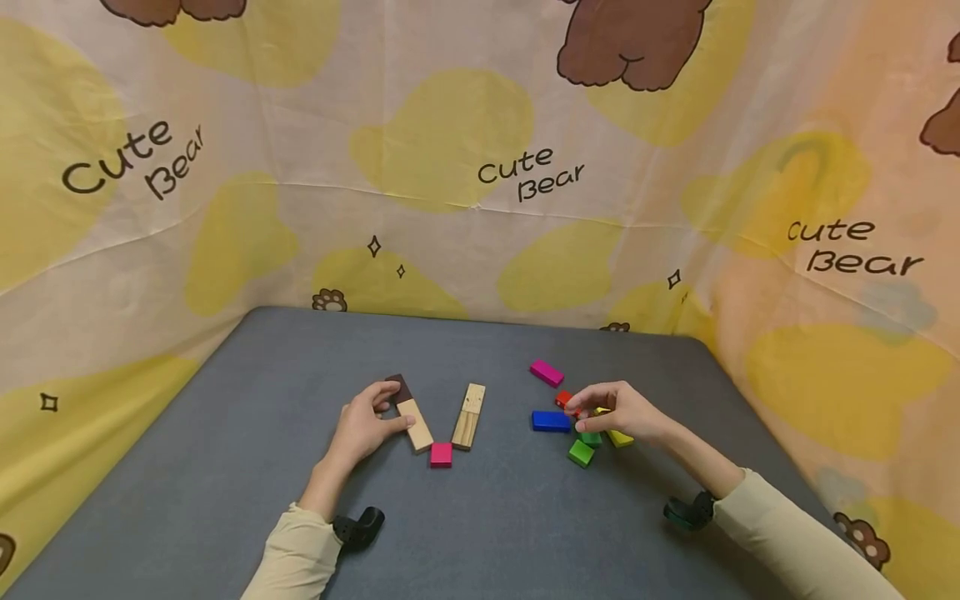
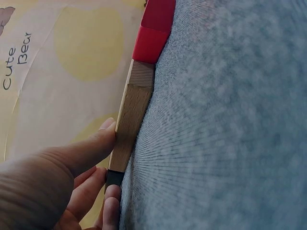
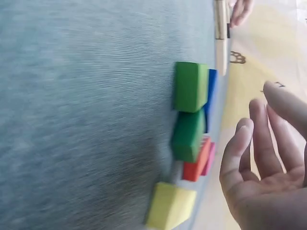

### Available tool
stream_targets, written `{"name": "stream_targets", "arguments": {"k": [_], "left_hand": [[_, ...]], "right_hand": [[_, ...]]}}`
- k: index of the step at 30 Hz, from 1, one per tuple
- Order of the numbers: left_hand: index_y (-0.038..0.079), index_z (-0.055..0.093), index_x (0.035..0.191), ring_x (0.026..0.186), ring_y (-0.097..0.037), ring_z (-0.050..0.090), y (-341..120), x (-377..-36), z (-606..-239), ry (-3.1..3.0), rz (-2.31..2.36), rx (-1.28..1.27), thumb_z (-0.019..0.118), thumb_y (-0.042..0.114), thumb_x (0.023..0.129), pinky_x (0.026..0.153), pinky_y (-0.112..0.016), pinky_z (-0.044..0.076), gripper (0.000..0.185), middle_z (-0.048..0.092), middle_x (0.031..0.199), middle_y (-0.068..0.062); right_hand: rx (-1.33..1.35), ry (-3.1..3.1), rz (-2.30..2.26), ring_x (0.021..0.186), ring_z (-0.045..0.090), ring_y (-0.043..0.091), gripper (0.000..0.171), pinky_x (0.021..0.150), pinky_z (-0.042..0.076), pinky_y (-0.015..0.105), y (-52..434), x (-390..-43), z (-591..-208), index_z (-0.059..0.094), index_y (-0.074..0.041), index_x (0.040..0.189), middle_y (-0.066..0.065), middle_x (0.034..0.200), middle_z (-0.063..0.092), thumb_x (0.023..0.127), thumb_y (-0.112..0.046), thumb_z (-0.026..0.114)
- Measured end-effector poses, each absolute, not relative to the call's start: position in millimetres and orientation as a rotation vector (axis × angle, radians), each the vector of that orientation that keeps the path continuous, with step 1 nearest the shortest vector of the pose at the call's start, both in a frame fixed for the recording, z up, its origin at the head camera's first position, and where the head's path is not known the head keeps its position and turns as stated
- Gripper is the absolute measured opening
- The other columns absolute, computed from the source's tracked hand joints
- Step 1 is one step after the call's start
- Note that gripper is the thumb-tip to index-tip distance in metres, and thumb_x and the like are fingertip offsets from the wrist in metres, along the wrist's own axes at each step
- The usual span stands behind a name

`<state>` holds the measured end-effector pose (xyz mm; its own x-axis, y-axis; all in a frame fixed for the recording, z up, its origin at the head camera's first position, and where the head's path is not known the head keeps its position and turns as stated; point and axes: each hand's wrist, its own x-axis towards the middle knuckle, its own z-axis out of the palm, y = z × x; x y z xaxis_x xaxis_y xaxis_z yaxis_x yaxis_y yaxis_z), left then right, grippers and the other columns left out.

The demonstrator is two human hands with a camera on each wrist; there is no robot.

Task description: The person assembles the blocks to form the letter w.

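I'm looking down on a grey table (image 1: 225,433) with both hands at work. My left hand (image 1: 365,427) has thumb and fingers curled round the dark-tipped wooden plank (image 1: 411,412), pinching it from both sides where it lies flat; the left wrist view shows the thumb (image 2: 91,146) pressed on its long edge. A second wooden plank (image 1: 468,416) lies just beside it, the two angled like a V, and a pink square block (image 1: 441,454) sits at the near ends between them. My right hand (image 1: 618,410) reaches into the cluster of coloured blocks, fingertips over the small red block (image 1: 562,399); from the head view it looks like touching, but the right wrist view shows the fingers (image 3: 254,143) loose and spread with nothing between them, so I'd call it open. To do this well, I judge the left hand should keep the plank steady and flat while the right closes squarely on one block only. The crowding is the trouble: the blue block (image 1: 551,421), two green blocks (image 1: 581,452) and a yellow block (image 1: 619,437) sit tight against the red one, easy to nudge. A magenta block (image 1: 547,372) lies apart behind them. A bear-print cloth (image 1: 480,167) walls in the table.
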<state>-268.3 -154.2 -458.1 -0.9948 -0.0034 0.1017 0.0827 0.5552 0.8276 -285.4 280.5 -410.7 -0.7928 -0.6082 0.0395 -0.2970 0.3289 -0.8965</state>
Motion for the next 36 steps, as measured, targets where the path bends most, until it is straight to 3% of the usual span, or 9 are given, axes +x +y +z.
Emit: {"name": "stream_targets", "arguments": {"k": [10,18,24,36], "left_hand": [[0.007,0.055,0.138,0.120,-0.035,0.054,-153.4,-266.3,-454.8,-2.693,-1.447,-0.069,0.083,0.021,0.082,0.098,-0.054,0.041,0.064,0.056,0.136,-0.017],[0.006,0.055,0.137,0.119,-0.035,0.055,-155.0,-266.4,-457.6,-2.698,-1.434,-0.070,0.083,0.023,0.082,0.102,-0.056,0.033,0.064,0.057,0.135,-0.017],[0.007,0.055,0.137,0.120,-0.036,0.054,-154.8,-267.0,-458.6,-2.689,-1.445,-0.067,0.083,0.023,0.082,0.098,-0.054,0.041,0.064,0.057,0.136,-0.017],[0.007,0.056,0.137,0.120,-0.035,0.054,-152.7,-267.7,-460.1,-2.682,-1.431,-0.060,0.083,0.023,0.082,0.098,-0.054,0.042,0.064,0.058,0.135,-0.016]], "right_hand": [[-0.869,2.238,-1.312,0.081,0.054,0.023,0.035,0.060,0.045,0.022,295.0,-280.4,-421.4,0.070,-0.002,0.114,0.020,0.108,0.067,0.080,-0.001,0.080],[-0.872,2.265,-1.218,0.079,0.051,0.030,0.041,0.057,0.042,0.020,295.9,-282.8,-428.1,0.070,-0.004,0.116,0.014,0.106,0.067,0.077,0.003,0.080],[-0.835,2.308,-1.179,0.077,0.050,0.025,0.040,0.059,0.043,0.022,292.1,-284.0,-429.4,0.071,-0.007,0.113,0.007,0.105,0.068,0.076,0.004,0.081],[-0.846,2.240,-1.269,0.075,0.050,0.023,0.039,0.057,0.043,0.021,295.8,-288.3,-431.1,0.067,0.000,0.110,0.021,0.099,0.061,0.075,0.003,0.083]]}}
